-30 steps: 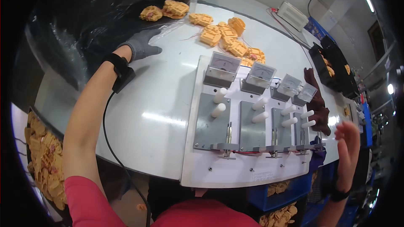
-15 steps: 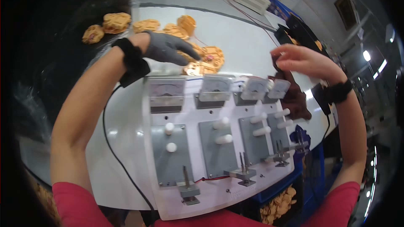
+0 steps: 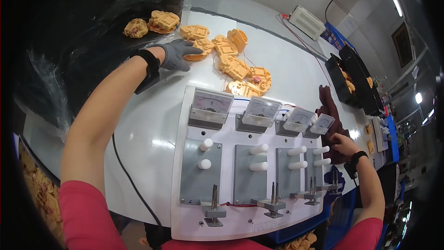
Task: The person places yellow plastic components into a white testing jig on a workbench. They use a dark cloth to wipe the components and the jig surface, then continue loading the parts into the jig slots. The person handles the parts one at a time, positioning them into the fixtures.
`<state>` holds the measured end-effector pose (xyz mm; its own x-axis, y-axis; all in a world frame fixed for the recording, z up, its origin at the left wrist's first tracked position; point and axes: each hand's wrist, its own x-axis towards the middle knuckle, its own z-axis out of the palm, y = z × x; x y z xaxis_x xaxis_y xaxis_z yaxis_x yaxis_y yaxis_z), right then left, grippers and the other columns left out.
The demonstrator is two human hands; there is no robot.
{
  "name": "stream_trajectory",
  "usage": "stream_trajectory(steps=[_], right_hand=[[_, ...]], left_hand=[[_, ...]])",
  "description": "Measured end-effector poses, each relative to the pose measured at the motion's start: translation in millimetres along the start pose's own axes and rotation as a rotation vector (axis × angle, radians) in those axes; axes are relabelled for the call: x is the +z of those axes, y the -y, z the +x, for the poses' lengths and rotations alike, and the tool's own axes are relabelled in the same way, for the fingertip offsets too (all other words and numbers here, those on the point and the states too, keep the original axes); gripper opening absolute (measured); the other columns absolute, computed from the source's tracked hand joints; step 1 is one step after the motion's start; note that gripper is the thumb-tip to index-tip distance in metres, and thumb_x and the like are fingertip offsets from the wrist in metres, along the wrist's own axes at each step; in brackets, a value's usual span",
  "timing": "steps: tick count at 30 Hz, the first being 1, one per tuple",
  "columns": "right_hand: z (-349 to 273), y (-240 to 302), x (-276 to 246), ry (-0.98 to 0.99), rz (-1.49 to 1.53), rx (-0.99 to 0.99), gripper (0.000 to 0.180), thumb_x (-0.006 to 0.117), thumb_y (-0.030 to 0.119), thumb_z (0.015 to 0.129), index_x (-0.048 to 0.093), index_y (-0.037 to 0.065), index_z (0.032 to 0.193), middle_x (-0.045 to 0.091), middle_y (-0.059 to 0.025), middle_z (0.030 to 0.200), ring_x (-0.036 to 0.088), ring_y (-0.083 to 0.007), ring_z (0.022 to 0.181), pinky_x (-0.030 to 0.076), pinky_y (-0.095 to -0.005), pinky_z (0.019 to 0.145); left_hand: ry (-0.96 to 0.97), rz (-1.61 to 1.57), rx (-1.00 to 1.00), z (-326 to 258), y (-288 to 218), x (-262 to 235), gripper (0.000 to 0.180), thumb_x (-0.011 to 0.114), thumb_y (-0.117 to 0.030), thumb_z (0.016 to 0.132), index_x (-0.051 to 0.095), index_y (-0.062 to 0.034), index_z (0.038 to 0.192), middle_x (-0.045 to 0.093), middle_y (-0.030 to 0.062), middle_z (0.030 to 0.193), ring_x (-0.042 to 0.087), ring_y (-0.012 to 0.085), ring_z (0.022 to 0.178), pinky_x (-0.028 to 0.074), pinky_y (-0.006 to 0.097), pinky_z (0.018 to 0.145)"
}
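Orange plastic part [image 3: 196,51], flat on table

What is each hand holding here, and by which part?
The gloved left hand rests on an orange part at its near edge; whether it grips it cannot be told. The right hand lies on a dark cloth, nothing lifted.
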<state>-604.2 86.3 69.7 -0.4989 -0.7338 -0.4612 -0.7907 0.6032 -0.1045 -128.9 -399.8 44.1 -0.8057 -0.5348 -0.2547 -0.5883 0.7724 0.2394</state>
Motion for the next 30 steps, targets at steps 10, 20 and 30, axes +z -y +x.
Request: stream_trajectory(steps=[10, 20, 30], right_hand=[[37, 61, -217, -1.072, 0.071, -0.407, 0.034, 0.047, -0.002, 0.088, 0.058, 0.003, 0.120, 0.065, -0.0120, 0.114, 0.061, -0.0224, 0.113, 0.045, -0.0320, 0.102], [92, 416, -119, -0.276, 0.323, -0.675, 0.035, 0.045, 0.004, 0.094, 0.057, 0.007, 0.128, 0.063, -0.0092, 0.114, 0.059, -0.0185, 0.111, 0.049, -0.0326, 0.094], [40, 528, -108, 0.171, 0.762, -1.226, 0.034, 0.051, 0.006, 0.099, 0.056, 0.000, 0.132, 0.064, -0.0111, 0.119, 0.063, -0.0188, 0.110, 0.052, -0.0313, 0.097]], left_hand=[[-0.057, -0.003, -0.058, -21, 16, 8, 0.070, 0.072, -0.027, 0.080, 0.048, -0.0246, 0.146, 0.047, 0.0164, 0.142, 0.048, 0.0346, 0.132, 0.040, 0.041, 0.113], [-0.044, -0.110, -0.158, -96, 21, 18, 0.063, 0.068, -0.030, 0.081, 0.053, -0.0211, 0.142, 0.047, 0.0169, 0.142, 0.050, 0.0346, 0.132, 0.041, 0.040, 0.111], [0.069, -0.142, -0.324, -171, 15, 17, 0.090, 0.071, -0.052, 0.080, 0.035, -0.0176, 0.155, 0.034, 0.0163, 0.158, 0.035, 0.0333, 0.145, 0.035, 0.040, 0.117]])
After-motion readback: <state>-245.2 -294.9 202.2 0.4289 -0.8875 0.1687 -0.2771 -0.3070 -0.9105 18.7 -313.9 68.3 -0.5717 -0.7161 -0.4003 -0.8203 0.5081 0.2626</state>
